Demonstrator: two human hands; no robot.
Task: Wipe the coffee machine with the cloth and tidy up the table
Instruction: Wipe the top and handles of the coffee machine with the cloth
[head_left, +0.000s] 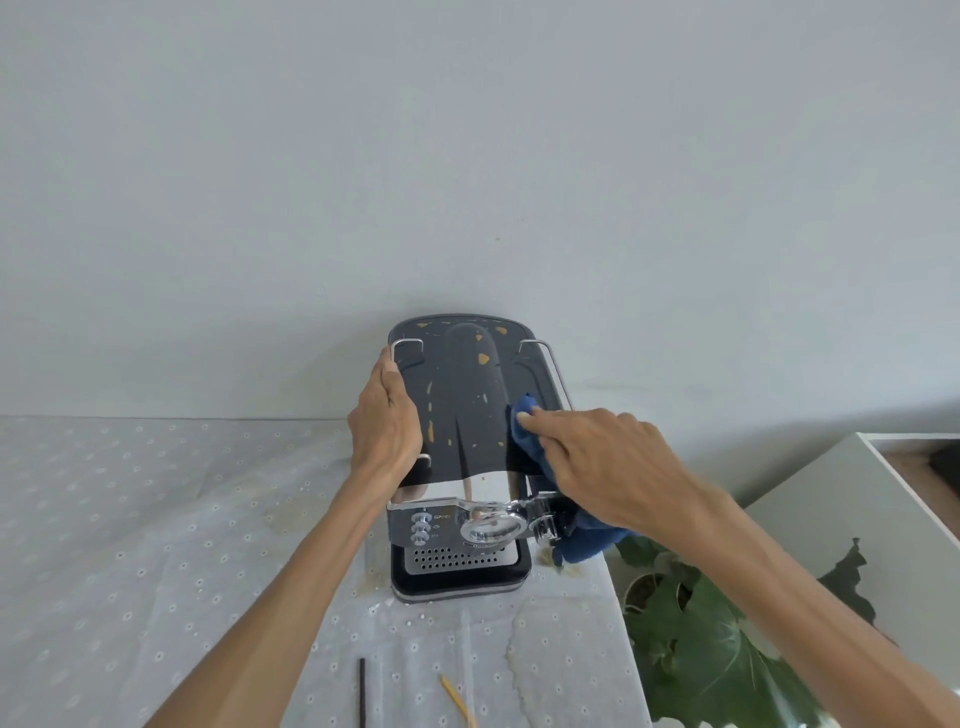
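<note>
My left hand clasps the left edge of the black-topped, chrome-fronted coffee machine, fingers curled closed over the thin wire rail there. The machine stands at the right end of the table covered in a pale eyelet-patterned cloth, its back toward the grey wall. Its flat black top carries scattered orange-yellow specks. Below the chrome front, the perforated metal drip tray sits in a black base; I cannot tell whether it contains anything. My right hand presses the crumpled blue cloth onto the right side of the machine's top, fingers closed on the fabric, whose loose end hangs down beside the chrome portafilter handle. On the table in front of the machine lie a thin black stick and, to its right, a yellow stick. Right of the table, large green leaves show, then a white open-topped box whose contents are unclear.
</note>
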